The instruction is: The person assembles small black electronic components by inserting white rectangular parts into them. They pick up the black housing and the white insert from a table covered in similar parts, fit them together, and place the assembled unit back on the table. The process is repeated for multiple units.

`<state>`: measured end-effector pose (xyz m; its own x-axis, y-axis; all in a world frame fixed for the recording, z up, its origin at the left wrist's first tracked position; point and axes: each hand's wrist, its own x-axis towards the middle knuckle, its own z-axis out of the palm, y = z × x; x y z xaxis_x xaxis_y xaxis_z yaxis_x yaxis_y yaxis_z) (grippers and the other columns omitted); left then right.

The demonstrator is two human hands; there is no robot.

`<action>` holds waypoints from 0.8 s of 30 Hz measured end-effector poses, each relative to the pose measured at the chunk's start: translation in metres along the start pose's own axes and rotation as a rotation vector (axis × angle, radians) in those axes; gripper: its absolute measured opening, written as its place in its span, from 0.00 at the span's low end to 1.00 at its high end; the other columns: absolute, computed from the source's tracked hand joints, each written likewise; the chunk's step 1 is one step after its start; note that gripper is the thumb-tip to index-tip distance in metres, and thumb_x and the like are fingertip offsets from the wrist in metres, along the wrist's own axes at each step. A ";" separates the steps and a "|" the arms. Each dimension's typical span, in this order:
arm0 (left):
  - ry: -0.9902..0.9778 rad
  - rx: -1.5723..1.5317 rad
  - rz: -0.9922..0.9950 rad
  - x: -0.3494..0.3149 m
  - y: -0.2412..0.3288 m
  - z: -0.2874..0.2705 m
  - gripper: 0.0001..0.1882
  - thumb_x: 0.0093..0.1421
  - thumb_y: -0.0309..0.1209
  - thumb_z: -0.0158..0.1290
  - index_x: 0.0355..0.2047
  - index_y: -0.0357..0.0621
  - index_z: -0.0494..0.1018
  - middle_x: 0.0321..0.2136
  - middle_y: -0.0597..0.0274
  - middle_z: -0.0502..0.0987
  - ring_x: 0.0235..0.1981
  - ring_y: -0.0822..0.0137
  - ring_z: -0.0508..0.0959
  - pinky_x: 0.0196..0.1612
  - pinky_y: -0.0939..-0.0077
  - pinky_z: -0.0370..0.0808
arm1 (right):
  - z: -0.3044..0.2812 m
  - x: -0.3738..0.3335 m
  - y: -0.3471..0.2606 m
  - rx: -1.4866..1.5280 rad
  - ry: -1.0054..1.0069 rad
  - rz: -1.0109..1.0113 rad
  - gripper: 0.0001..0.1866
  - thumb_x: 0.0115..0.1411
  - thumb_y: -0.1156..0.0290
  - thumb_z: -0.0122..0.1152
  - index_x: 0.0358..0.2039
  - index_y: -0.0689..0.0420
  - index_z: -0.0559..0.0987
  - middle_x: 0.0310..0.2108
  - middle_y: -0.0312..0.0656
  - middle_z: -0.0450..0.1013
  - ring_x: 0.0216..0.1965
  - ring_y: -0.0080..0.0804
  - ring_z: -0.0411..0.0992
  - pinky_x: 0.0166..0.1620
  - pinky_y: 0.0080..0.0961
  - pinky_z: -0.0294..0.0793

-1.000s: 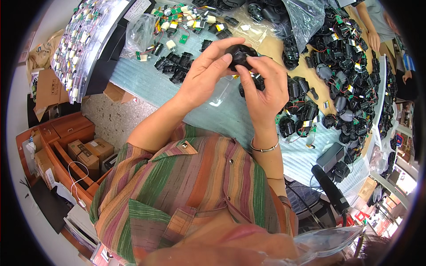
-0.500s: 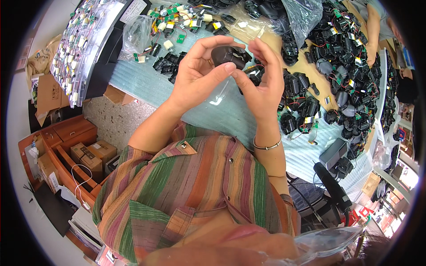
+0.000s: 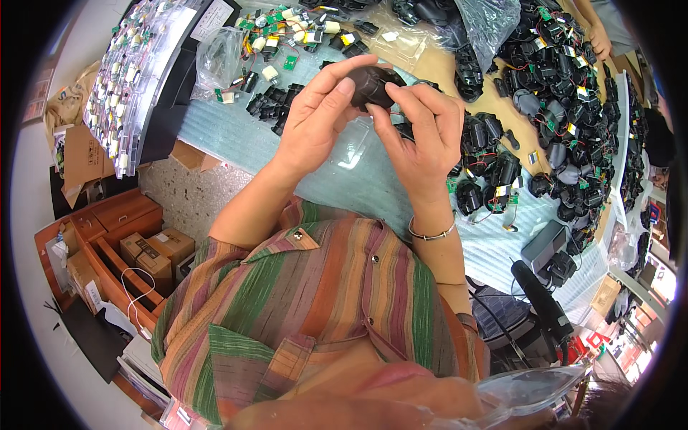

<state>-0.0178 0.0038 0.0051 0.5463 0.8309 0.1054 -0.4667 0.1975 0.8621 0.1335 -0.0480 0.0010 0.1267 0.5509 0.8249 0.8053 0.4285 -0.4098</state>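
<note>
A rounded black plastic housing [image 3: 371, 87] is held up over the table, between both hands. My left hand [image 3: 319, 115] grips its left side, the thumb laid on the near face and the fingers behind. My right hand [image 3: 424, 132] pinches its right edge between thumb and fingertips. Below the hands, a small clear plastic piece [image 3: 352, 143] lies on the pale foam sheet [image 3: 373, 188]. To the left of my left hand sits a cluster of black plastic parts [image 3: 272, 107]. Right of my right hand are black assemblies with red wires [image 3: 494, 168].
A large heap of black parts and green boards [image 3: 566, 136] covers the right side. White motors and boards [image 3: 294, 29] lie at the back left, beside a clear bag [image 3: 218, 57]. Filled clear trays [image 3: 136, 79] stand far left. Another person's hand [image 3: 600, 41] is at the far right.
The black housing has been turned in my hands. My right fingers have come in from spread beside it to pinch its edge. The other person's hand has moved farther back.
</note>
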 end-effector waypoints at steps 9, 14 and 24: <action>0.017 -0.137 -0.038 0.003 0.005 -0.002 0.20 0.74 0.32 0.40 0.62 0.37 0.64 0.56 0.54 0.73 0.53 0.65 0.75 0.55 0.65 0.75 | 0.002 0.000 0.002 0.039 0.059 -0.023 0.23 0.41 0.78 0.77 0.41 0.55 0.81 0.36 0.35 0.75 0.34 0.31 0.73 0.37 0.26 0.70; 0.064 -0.027 -0.041 0.000 0.003 0.002 0.20 0.74 0.32 0.37 0.61 0.34 0.63 0.57 0.47 0.71 0.53 0.65 0.75 0.56 0.69 0.73 | 0.003 -0.001 0.002 0.015 0.022 0.002 0.22 0.42 0.78 0.77 0.40 0.55 0.82 0.35 0.35 0.75 0.34 0.31 0.73 0.37 0.27 0.70; 0.055 0.317 0.177 -0.007 -0.004 -0.001 0.20 0.65 0.22 0.54 0.57 0.36 0.68 0.43 0.64 0.75 0.43 0.78 0.73 0.46 0.81 0.71 | 0.000 0.004 -0.005 0.420 0.000 0.375 0.20 0.47 0.74 0.76 0.43 0.58 0.82 0.47 0.39 0.73 0.47 0.35 0.72 0.47 0.29 0.73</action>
<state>-0.0203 -0.0021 0.0000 0.4343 0.8663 0.2468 -0.3071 -0.1152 0.9447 0.1302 -0.0481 0.0066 0.3596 0.7203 0.5932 0.4055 0.4519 -0.7946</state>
